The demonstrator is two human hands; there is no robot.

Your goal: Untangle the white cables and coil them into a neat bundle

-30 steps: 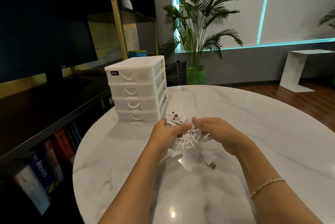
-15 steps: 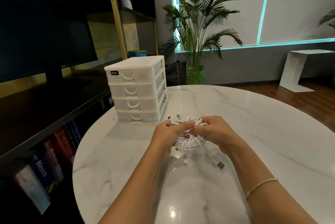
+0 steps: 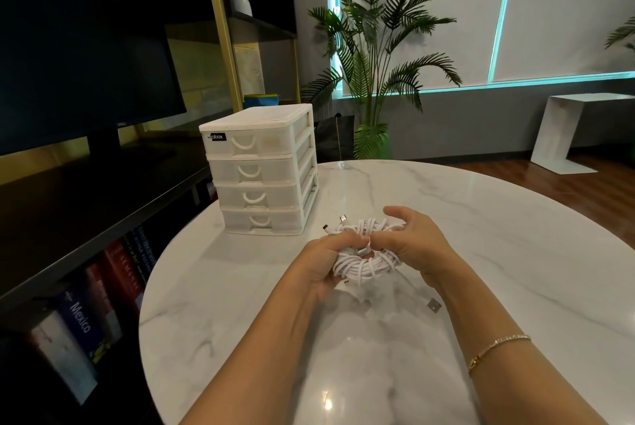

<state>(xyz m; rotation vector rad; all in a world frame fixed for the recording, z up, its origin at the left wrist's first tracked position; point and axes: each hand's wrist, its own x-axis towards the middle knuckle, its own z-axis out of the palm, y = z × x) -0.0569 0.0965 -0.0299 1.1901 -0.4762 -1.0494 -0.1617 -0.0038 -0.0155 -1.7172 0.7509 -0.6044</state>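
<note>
A ring-shaped coil of white cables [image 3: 365, 264] hangs just above the round marble table [image 3: 515, 270], held between both hands. My left hand [image 3: 323, 261] grips the coil's left side, thumb on top. My right hand [image 3: 414, 242] holds the right side, its fingers curled over the top strands and its thumb pressed into the middle. Two small plugs [image 3: 335, 223] stick out at the coil's upper left. A USB plug [image 3: 433, 305] dangles low beside my right wrist.
A white four-drawer plastic organiser [image 3: 261, 170] stands on the table's left rear part, close to the coil. Left of the table runs a dark shelf unit with books [image 3: 79, 321] and a monitor [image 3: 68, 81]. A potted palm [image 3: 374, 57] stands behind the table.
Both hands have turned the coil and wrapped more cable round it. The loose tail has shortened, and its USB plug has swung right and now hangs beside my right wrist.
</note>
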